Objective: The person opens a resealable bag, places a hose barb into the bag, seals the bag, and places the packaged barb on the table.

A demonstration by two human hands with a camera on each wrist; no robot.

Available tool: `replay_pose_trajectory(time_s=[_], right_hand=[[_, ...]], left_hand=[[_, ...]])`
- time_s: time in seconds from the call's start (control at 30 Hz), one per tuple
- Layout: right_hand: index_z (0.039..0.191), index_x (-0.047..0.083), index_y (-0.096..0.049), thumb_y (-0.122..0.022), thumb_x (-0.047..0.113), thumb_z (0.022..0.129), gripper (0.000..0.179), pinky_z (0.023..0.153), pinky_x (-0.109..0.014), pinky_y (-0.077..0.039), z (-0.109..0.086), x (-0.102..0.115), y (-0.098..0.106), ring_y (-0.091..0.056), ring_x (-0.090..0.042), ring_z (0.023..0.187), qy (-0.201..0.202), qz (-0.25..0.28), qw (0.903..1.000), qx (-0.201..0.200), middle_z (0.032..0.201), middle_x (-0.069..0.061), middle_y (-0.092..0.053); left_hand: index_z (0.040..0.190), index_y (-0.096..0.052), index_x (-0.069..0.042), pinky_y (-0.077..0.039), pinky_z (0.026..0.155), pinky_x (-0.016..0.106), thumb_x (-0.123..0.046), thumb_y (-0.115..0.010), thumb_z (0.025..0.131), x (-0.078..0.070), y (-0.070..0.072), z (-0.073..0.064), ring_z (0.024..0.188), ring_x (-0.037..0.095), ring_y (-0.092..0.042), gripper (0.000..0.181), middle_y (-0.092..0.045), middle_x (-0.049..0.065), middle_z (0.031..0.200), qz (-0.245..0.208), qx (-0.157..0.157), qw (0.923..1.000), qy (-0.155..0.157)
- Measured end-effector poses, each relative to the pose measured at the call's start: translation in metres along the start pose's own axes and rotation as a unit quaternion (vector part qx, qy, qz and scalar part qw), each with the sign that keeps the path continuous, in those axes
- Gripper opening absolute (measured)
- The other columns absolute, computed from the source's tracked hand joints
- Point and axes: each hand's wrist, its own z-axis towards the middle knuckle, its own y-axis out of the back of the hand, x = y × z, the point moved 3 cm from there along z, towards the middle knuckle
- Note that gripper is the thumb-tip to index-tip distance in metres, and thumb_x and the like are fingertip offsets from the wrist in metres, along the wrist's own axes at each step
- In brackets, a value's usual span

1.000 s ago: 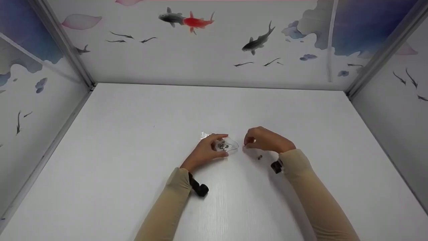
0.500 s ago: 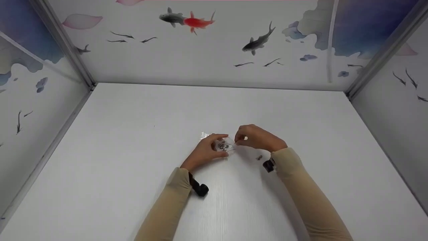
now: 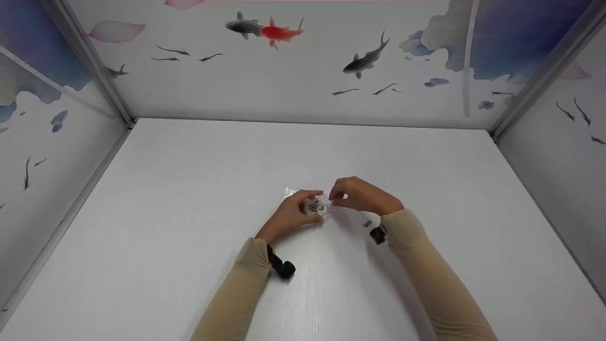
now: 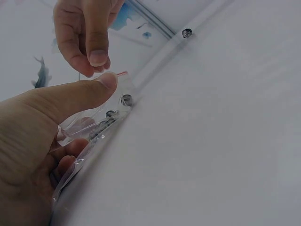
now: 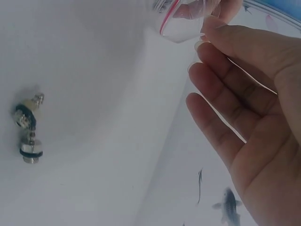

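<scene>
Nearest us, we have two tan sleeves [image 3: 236, 286], each with a black wrist camera [image 3: 285, 269] at the cuff. Just past the right one, loose metal fittings [image 5: 31, 149] lie on the desk, silvery, ringed with dark bands, one with a yellowish collar. And here's the clear zip-lock bag [image 5: 186, 29], mid-desk, between our two hands: thin, crinkled, shiny film, a red seal line [image 5: 167, 19] at its mouth, small dark-and-silver parts [image 4: 126, 100] clustered inside. Our left hand [image 3: 288, 212] grips it, thumb opposite fingers. Our right hand [image 3: 365, 195] is at the mouth, thumb and forefinger narrowed together; we can't tell whether they pinch anything. Beyond, the white desk [image 3: 199, 156] runs back to a panel [image 3: 284, 85] painted with fish.
</scene>
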Motion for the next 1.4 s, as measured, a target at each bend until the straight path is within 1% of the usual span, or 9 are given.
replay_pose_trajectory(time_s=[0.2,0.3,0.4,0.47,0.53,0.7,0.97,1.23,1.4], right_hand=[[0.103,0.003,-0.073,-0.069,0.007,0.087,0.017,0.084,-0.036,-0.053,-0.004,-0.003,0.001,-0.064,-0.019,0.09,0.003,0.0,0.9999,0.012,0.098,-0.008,-0.07],[0.103,0.003,-0.073,-0.069,0.007,0.087,0.016,0.084,-0.036,-0.053,-0.01,-0.007,0.004,-0.063,-0.019,0.091,-0.016,0.009,0.9995,0.024,0.099,-0.007,-0.07],[0.103,0.005,-0.073,-0.069,0.008,0.088,0.016,0.084,-0.037,-0.053,-0.016,-0.012,0.006,-0.063,-0.019,0.093,-0.043,0.015,0.9983,0.037,0.1,-0.006,-0.07],[0.103,0.006,-0.073,-0.069,0.009,0.088,0.016,0.084,-0.037,-0.053,-0.02,-0.016,0.007,-0.062,-0.019,0.093,-0.063,0.018,0.9967,0.046,0.101,-0.006,-0.069],[0.104,0.006,-0.072,-0.069,0.01,0.088,0.017,0.084,-0.037,-0.052,-0.024,-0.02,0.008,-0.061,-0.019,0.093,-0.083,0.02,0.9948,0.056,0.101,-0.005,-0.069],[0.105,0.01,-0.072,-0.071,0.014,0.087,0.018,0.084,-0.037,-0.051,-0.033,-0.03,0.01,-0.059,-0.018,0.094,-0.116,0.025,0.9897,0.08,0.101,-0.002,-0.068],[0.1,0.014,-0.075,-0.074,0.01,0.082,0.018,0.08,-0.033,-0.049,-0.047,-0.042,0.012,-0.058,-0.015,0.09,-0.114,0.038,0.9885,0.092,0.095,0.002,-0.068],[0.092,0.023,-0.074,-0.079,0.018,0.078,0.016,0.08,-0.032,-0.047,-0.055,-0.049,0.006,-0.058,-0.012,0.086,-0.164,0.064,0.9776,0.115,0.094,0.008,-0.067],[0.091,0.024,-0.073,-0.077,0.013,0.079,0.016,0.081,-0.033,-0.047,-0.057,-0.051,0.003,-0.059,-0.012,0.087,-0.173,0.068,0.9749,0.123,0.095,0.009,-0.067]], left_hand=[[0.138,-0.053,-0.019,-0.039,0.084,0.031,-0.028,-0.079,0.08,0.001,0.0,0.001,0.096,0.014,-0.048,0.064,-0.059,0.0,0.12,0.002,-0.002,1.0,-0.003],[0.138,-0.053,-0.02,-0.039,0.094,0.033,-0.028,-0.079,0.079,0.001,0.0,0.001,0.11,0.016,-0.05,0.065,-0.058,0.0,0.128,-0.003,-0.002,1.0,-0.001],[0.138,-0.053,-0.02,-0.038,0.097,0.035,-0.028,-0.079,0.079,0.0,0.0,0.001,0.113,0.018,-0.05,0.065,-0.057,0.001,0.13,-0.008,0.0,1.0,-0.001],[0.138,-0.053,-0.02,-0.039,0.093,0.032,-0.028,-0.079,0.079,0.0,-0.001,0.001,0.108,0.016,-0.05,0.064,-0.058,0.0,0.127,-0.003,-0.001,1.0,-0.001],[0.138,-0.053,-0.02,-0.039,0.084,0.03,-0.027,-0.079,0.08,0.0,-0.001,0.001,0.095,0.015,-0.048,0.064,-0.059,0.001,0.121,0.0,0.0,1.0,-0.006],[0.138,-0.053,-0.02,-0.037,0.077,0.026,-0.027,-0.079,0.08,0.0,-0.001,0.0,0.087,0.012,-0.045,0.064,-0.06,0.0,0.117,0.01,-0.003,0.9999,-0.009],[0.138,-0.053,-0.022,-0.037,0.076,0.026,-0.028,-0.079,0.079,0.001,-0.001,0.001,0.086,0.012,-0.045,0.064,-0.06,-0.001,0.116,0.015,-0.005,0.9999,-0.004],[0.138,-0.053,-0.022,-0.038,0.078,0.028,-0.029,-0.079,0.079,0.001,0.0,0.0,0.088,0.013,-0.045,0.065,-0.059,0.0,0.119,0.008,-0.002,1.0,-0.005],[0.139,-0.052,-0.02,-0.038,0.077,0.028,-0.028,-0.079,0.08,0.002,0.0,0.001,0.089,0.013,-0.045,0.065,-0.059,0.0,0.119,0.003,0.001,1.0,-0.003]])
